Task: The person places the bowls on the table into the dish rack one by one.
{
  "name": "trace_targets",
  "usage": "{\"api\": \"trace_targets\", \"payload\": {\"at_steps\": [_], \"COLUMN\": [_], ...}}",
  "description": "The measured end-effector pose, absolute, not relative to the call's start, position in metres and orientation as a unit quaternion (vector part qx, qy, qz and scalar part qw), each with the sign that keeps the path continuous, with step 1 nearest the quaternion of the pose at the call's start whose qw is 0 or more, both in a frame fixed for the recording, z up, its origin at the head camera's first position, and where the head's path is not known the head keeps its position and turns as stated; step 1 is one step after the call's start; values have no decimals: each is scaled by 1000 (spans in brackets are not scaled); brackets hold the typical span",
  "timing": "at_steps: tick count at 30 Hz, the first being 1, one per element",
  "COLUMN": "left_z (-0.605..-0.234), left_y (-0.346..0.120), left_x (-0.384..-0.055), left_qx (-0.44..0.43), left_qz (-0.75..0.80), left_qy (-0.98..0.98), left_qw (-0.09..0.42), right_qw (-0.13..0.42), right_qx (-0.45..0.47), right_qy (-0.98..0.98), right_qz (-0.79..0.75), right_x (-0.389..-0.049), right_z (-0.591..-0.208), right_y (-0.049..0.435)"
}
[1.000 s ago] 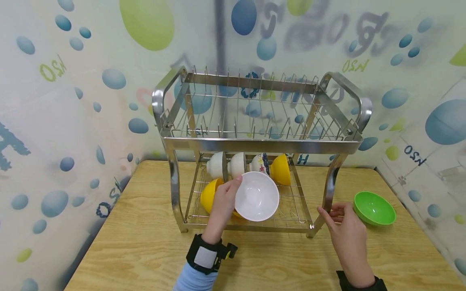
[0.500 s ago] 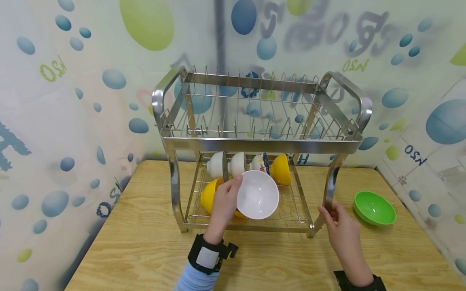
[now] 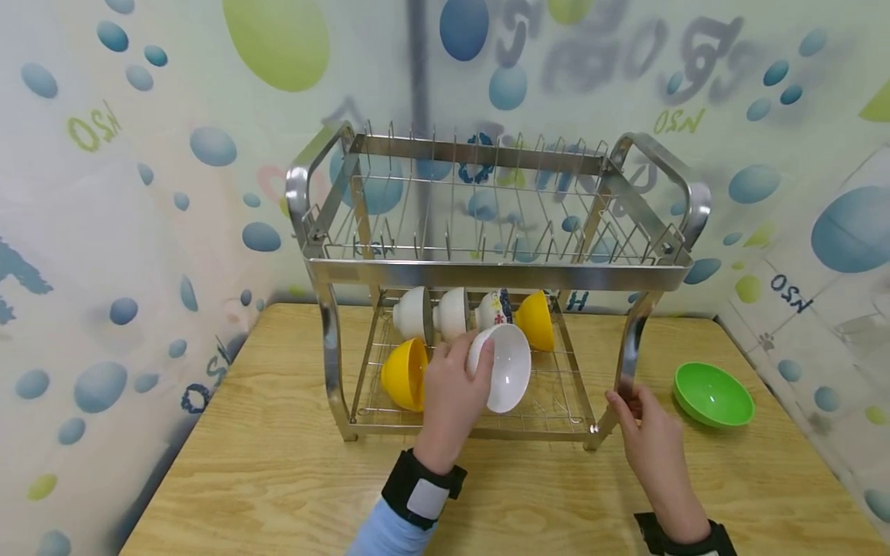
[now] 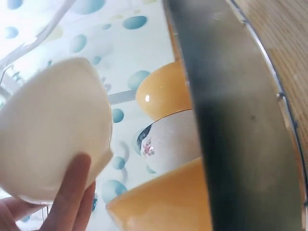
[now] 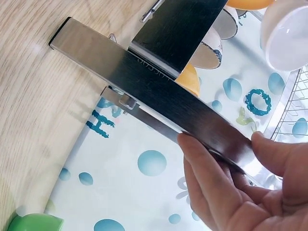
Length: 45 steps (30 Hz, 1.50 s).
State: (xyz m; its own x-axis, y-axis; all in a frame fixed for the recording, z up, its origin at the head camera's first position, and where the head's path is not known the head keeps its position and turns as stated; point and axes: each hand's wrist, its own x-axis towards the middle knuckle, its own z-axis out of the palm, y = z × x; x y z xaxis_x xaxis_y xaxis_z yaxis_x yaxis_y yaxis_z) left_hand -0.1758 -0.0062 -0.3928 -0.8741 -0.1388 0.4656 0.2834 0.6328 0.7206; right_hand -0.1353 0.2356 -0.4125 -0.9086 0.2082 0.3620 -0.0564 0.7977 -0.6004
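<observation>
A white bowl point(image 3: 511, 369) is held in my left hand point(image 3: 453, 394), thumb by its rim and fingers on its outer wall. The bowl is tilted, its mouth facing right, over the lower shelf of the metal dish rack point(image 3: 501, 276). In the left wrist view the bowl's pale underside point(image 4: 53, 130) fills the left, fingers against it. My right hand point(image 3: 653, 444) grips the rack's front right leg point(image 5: 144, 86) between thumb and fingers. A yellow bowl point(image 3: 403, 376) stands on its side at the shelf's front left, just left of my left hand.
Along the back of the lower shelf stand two white bowls point(image 3: 412, 313), a flowered bowl point(image 3: 494, 309) and another yellow bowl point(image 3: 535, 320). A green bowl point(image 3: 714, 395) sits on the wooden table point(image 3: 278, 463) right of the rack. The patterned wall point(image 3: 153, 232) rises behind.
My left hand has turned the white bowl from facing me to facing right, and its grip has shifted right. The right hand stays on the rack leg.
</observation>
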Motion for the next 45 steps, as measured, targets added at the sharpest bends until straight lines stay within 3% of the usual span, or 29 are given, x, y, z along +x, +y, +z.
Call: {"api": "trace_targets", "payload": {"at_steps": [6, 13, 34, 45], "left_z": [-401, -406, -410, -412], "left_y": [6, 20, 37, 39], "left_x": [-179, -188, -194, -196], "left_qx": [-72, -86, -44, -24], "left_qz": [-303, -211, -182, -168], "left_qy": [-892, -907, -957, -969], "left_qw": [328, 355, 224, 181], "right_qw": [203, 192, 186, 187], "right_qx": [-45, -45, -47, -51], "right_qy": [-926, -928, -929, -927], "right_qz": [315, 316, 318, 321], "right_x": [-136, -135, -134, -135], "right_z": [-412, -412, -411, -411], "right_y": [234, 236, 236, 236]}}
